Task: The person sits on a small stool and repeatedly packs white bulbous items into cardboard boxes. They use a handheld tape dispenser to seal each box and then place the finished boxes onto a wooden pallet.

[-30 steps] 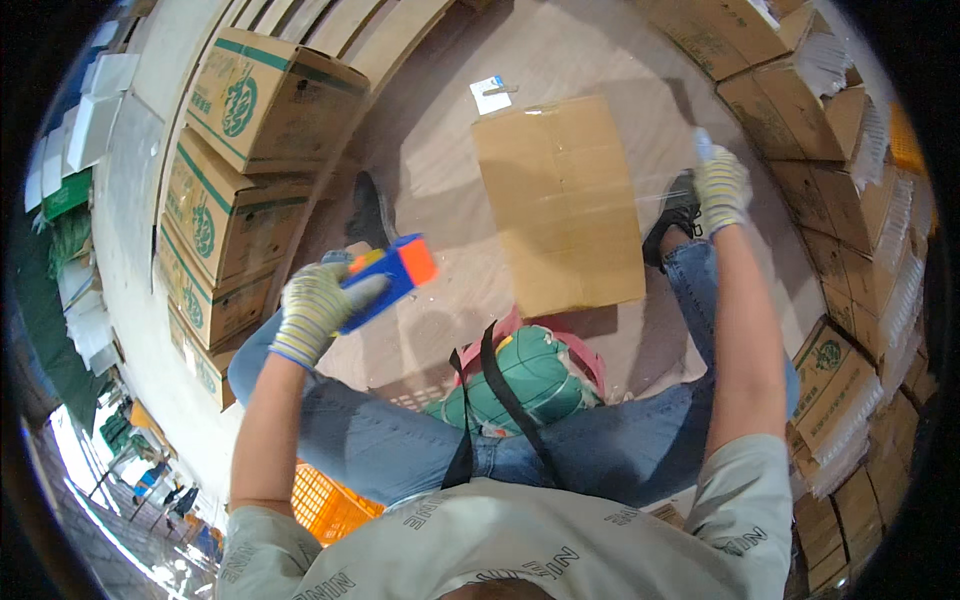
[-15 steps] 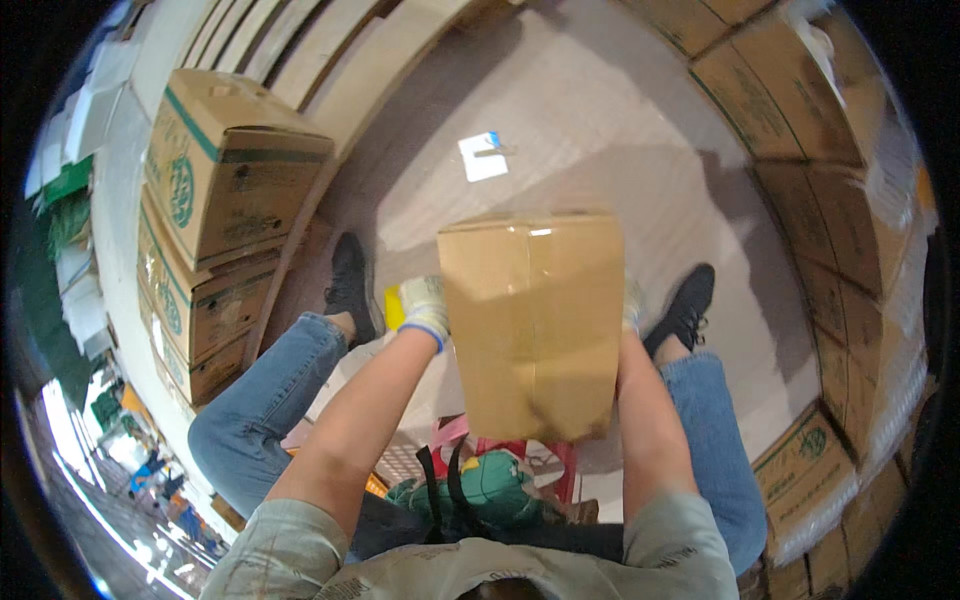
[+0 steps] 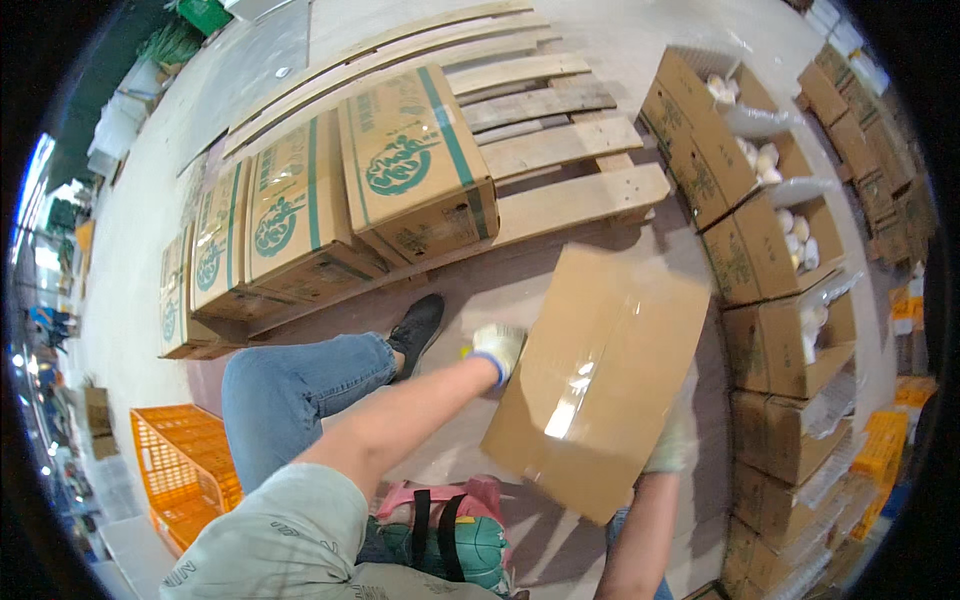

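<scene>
A plain brown cardboard box (image 3: 590,370), with clear shiny tape along the middle of its upper face, is held between my two hands and sits tilted toward the right. My left hand (image 3: 498,347), in a white knit glove with a blue cuff, presses against the box's left side. On the opposite side my right hand (image 3: 666,448), also gloved and smeared by motion, holds the lower right edge; its fingers are partly hidden. Below the box lies a green and pink padded bundle (image 3: 460,545) with black straps, close to my body.
A wooden pallet (image 3: 560,195) lies ahead, bearing a row of printed cardboard boxes (image 3: 400,170) with green bands. Along the right runs a line of open cartons (image 3: 760,250) with pale round things inside. Orange crates (image 3: 185,460) stand at the lower left and far right.
My view has swung left, bringing the pallet and its boxes to the front. The held box has turned clockwise, its far end leaning right, with both hands still on it.
</scene>
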A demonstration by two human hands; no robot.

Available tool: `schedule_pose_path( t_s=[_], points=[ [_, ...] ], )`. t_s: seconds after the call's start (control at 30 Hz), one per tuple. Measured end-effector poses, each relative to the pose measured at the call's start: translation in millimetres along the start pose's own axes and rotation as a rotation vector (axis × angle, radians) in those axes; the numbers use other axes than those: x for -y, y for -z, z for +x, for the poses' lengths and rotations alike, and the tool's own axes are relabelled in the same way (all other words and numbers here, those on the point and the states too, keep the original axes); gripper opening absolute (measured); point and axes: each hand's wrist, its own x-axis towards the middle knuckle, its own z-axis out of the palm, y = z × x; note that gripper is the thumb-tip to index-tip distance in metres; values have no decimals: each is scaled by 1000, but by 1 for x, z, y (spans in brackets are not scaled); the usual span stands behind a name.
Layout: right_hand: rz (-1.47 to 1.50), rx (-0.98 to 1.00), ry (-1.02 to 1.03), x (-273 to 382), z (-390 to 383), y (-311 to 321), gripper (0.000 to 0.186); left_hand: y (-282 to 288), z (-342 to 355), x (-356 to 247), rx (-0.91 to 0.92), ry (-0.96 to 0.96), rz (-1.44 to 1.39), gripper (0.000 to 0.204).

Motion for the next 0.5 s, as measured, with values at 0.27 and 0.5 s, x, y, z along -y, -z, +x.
schedule_pose_path(
  t_s=[0.27, 0.5],
  points=[
    [-846, -108, 834, 180, 97, -130, 91, 126, -77, 39, -22, 218, -35, 77],
    [-76, 51, 154, 113, 104, -194, 112, 107, -185, 35, 431, -150, 222, 63]
  ],
)
